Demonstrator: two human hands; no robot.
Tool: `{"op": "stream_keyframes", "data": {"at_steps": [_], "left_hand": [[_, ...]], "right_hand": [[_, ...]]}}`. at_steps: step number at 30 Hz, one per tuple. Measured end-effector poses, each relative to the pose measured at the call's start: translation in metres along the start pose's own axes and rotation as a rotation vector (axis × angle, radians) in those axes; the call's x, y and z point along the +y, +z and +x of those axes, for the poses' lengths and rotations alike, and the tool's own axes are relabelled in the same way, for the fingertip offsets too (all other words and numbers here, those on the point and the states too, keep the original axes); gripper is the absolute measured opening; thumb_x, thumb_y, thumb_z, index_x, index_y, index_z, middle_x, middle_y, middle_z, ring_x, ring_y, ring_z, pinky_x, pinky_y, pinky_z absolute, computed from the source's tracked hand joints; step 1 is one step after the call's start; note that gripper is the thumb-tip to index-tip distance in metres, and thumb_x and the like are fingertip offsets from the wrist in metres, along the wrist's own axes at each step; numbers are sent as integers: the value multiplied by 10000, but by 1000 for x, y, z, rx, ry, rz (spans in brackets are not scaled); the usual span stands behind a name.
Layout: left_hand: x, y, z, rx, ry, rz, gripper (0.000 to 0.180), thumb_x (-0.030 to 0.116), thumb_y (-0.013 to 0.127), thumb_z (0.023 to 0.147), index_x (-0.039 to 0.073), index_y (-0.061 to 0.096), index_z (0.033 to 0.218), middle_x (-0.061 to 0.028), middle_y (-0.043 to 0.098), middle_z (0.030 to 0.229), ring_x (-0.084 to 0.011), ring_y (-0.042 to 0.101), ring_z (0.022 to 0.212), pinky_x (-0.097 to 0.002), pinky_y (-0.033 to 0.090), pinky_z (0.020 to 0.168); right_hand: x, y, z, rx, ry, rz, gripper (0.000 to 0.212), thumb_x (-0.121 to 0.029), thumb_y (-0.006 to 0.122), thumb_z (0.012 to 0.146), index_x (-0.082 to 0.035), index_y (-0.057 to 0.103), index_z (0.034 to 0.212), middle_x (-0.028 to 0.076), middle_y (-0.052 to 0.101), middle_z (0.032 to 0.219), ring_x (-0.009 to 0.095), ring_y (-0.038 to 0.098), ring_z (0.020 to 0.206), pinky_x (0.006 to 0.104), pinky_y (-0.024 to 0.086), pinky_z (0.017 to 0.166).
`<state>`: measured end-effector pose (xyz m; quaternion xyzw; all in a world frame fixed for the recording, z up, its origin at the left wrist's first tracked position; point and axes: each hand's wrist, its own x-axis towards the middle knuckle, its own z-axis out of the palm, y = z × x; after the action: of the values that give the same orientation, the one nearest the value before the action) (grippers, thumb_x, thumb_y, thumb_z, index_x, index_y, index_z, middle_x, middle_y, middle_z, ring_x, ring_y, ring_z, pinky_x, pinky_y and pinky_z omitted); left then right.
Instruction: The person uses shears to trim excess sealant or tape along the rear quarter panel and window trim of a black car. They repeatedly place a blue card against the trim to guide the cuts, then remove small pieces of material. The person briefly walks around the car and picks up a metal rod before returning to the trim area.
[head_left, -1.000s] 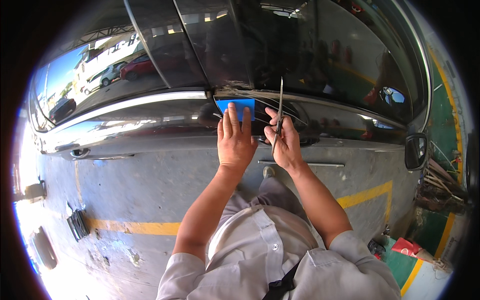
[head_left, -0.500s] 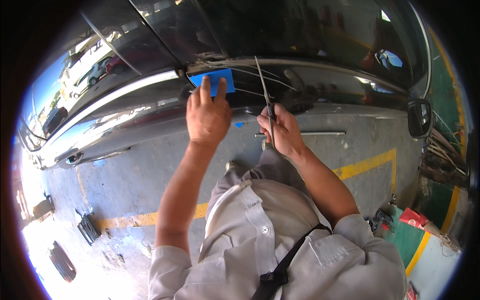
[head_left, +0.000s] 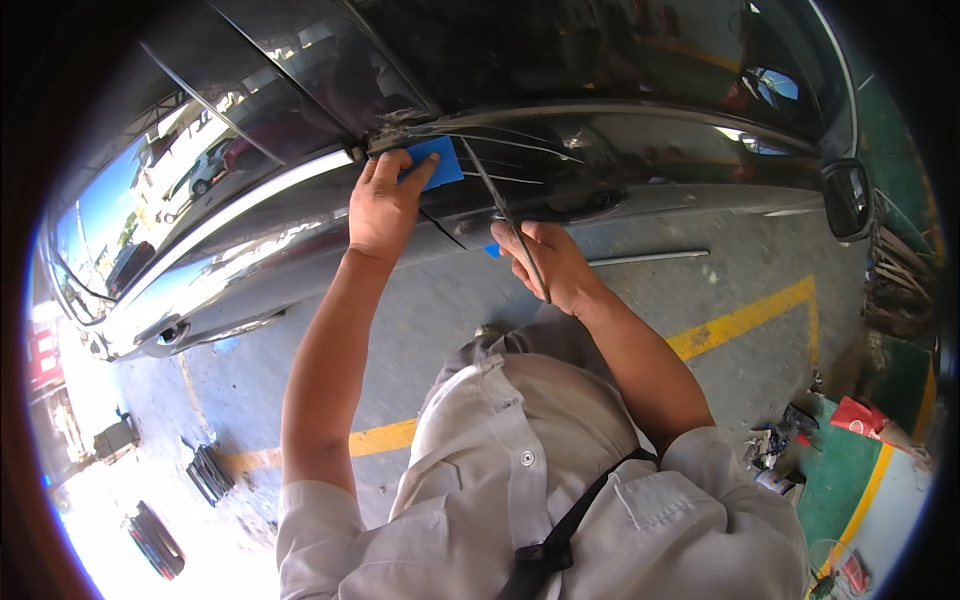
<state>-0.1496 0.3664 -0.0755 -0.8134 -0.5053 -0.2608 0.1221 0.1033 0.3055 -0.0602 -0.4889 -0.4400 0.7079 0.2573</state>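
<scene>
My left hand (head_left: pixel 385 205) grips a flat blue rectangular sheet (head_left: pixel 441 163) by its left side, thumb on its face and the other fingers curled at its edge. The sheet lies against the dark car door (head_left: pixel 590 150), just below the window line. In my right hand (head_left: pixel 550 262) is a long thin metal tool (head_left: pixel 485 177), closed in my fingers. Its narrow end points up and away, beside the sheet's right edge; whether the tip touches the door I cannot tell. Thin pale lines run across the door there.
A door mirror (head_left: pixel 848 200) juts out at the right. A bright metal strip (head_left: pixel 650 258) lies on the grey floor (head_left: pixel 560 340) below the door. A small blue piece (head_left: pixel 493 251) shows by my right hand. Red and dark items (head_left: pixel 860 416) lie at the lower right.
My left hand has shifted left and changed from fingers laid flat on the blue sheet to gripping its side. The tool now leans left, its tip nearer the sheet; my right hand is slightly lower.
</scene>
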Motion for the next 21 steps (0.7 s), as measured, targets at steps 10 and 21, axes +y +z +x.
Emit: {"op": "stream_keyframes", "data": {"at_steps": [10, 21], "left_hand": [[-9, -4, 4, -61, 120, 9, 674, -78, 703, 697, 198, 728, 1312, -56, 549, 992, -246, 618, 914, -366, 581, 834], [-9, -11, 7, -129, 149, 47, 577, 36, 676, 804, 204, 697, 1355, -36, 555, 974, -222, 615, 928, -355, 556, 832]], "right_hand": [[-21, 21, 9, 55, 82, 86, 677, -660, 678, 934, 11, 590, 919, -17, 421, 524, 61, 333, 367, 250, 221, 373], [-24, 28, 8, 74, 100, 86, 639, -642, 661, 956, -15, 564, 880, -28, 394, 480, 62, 322, 358, 261, 212, 360]]}}
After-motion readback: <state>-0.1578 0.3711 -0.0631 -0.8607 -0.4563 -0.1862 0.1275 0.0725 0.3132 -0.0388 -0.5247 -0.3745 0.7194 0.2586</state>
